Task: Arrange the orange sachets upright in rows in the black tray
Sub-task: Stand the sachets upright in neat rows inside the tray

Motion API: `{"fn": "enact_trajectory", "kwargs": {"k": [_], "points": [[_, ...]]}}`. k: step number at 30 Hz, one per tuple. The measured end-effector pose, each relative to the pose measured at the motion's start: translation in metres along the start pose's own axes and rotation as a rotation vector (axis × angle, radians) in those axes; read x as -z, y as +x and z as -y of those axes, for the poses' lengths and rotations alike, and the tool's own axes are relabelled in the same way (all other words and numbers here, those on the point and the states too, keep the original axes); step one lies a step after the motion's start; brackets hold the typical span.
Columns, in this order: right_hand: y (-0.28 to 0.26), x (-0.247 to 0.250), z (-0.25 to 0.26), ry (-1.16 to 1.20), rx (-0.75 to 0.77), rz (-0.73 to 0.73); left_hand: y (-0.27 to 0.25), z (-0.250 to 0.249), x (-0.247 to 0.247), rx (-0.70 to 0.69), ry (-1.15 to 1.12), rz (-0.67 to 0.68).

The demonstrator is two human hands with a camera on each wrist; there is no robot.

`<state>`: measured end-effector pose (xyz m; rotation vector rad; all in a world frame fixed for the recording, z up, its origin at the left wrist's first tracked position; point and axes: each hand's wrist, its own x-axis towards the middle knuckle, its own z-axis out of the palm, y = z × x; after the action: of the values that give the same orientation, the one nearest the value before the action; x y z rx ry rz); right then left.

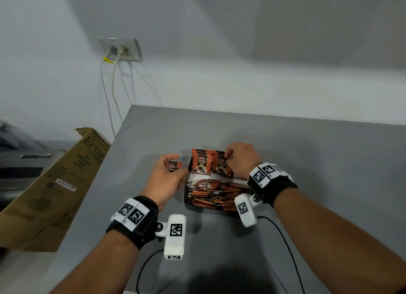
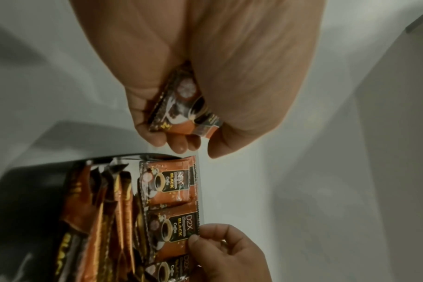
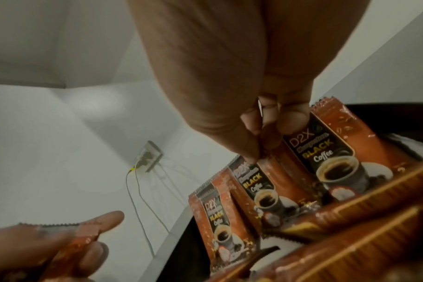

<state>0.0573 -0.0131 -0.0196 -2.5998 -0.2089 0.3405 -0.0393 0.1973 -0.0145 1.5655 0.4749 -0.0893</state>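
A black tray sits on the grey table, with orange sachets standing upright in its far end and several more lying flat in the near part. My left hand hovers just left of the tray and holds one orange sachet between thumb and fingers. My right hand is over the tray's far right corner and pinches the top edge of an upright sachet. The upright row faces the right wrist view.
A brown cardboard box leans beside the table's left edge. A wall socket with white cables sits on the wall behind. Black cables trail from the wrist cameras across the near table.
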Motion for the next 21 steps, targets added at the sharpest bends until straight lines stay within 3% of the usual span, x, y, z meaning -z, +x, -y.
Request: {"fn": "enact_trajectory", "kwargs": {"k": [14,19,21], "points": [[-0.001,-0.007,0.003,-0.091,0.020,-0.038,0.001,0.007,0.000,0.073,-0.085,0.033],[-0.022,0.013,0.009,0.104,0.113,-0.148,-0.005,-0.005,-0.018,0.050,-0.154,0.180],[-0.037,0.021,0.019,0.277,0.151,-0.099,-0.009,-0.013,-0.030,0.025,-0.155,0.237]]}}
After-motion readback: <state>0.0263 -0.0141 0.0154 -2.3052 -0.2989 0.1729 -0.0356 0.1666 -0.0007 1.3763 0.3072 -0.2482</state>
